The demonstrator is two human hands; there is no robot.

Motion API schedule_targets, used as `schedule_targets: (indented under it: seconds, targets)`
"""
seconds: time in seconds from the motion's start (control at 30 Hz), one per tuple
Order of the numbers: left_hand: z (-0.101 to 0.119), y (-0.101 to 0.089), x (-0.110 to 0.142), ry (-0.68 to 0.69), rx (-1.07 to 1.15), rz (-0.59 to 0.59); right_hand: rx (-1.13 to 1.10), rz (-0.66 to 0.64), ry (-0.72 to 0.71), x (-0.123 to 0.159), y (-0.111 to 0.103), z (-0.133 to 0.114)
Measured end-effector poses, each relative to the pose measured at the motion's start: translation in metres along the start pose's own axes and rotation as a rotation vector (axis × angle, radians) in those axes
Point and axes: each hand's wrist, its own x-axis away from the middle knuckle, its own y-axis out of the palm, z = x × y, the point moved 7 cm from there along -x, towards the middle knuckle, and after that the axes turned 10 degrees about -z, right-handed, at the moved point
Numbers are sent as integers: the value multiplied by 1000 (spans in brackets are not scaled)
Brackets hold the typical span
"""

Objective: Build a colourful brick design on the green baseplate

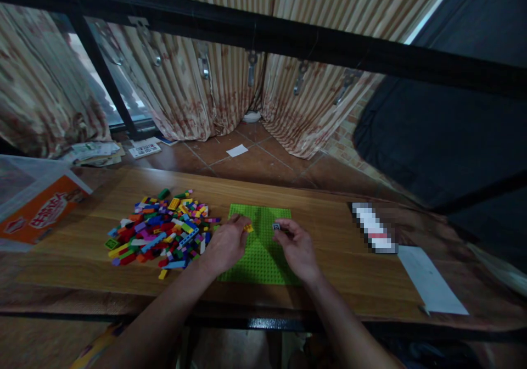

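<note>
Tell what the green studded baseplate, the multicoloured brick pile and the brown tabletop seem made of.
Green rectangular studded baseplate: probably matt plastic, given even colour and regular studs.
Multicoloured toy bricks: likely smooth hard plastic, from bright, solid colours.
Brown wood-grained tabletop: wood or laminate, faintly glossy; grain fits both.

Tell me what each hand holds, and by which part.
The left hand holds a small yellow piece, the right hand a small grey piece. Exactly which part of each is gripped is too small to tell.
</note>
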Motion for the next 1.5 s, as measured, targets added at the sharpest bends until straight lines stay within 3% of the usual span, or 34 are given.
schedule_targets:
  seconds: [0.3, 0.53, 0.8, 0.97, 1.13, 1.5]
  targets:
    - [0, 0, -1, -23, -75, -3, -20, 17, 6, -2, 1, 0]
    - [2, 3, 0, 18, -143, -32, 95, -15, 12, -3, 0, 4]
    - [9, 9, 6, 115, -164, -61, 481, -58, -66, 0, -4, -10]
    - [7, 7, 7, 113, -107, -15, 705, -83, -136, 3, 3, -16]
    - [4, 1, 5, 138, -48, 45, 767, -87, -135, 2, 3, -17]
    - [8, 13, -6, 134, -116, 71, 863, -116, -113, 3, 2, -17]
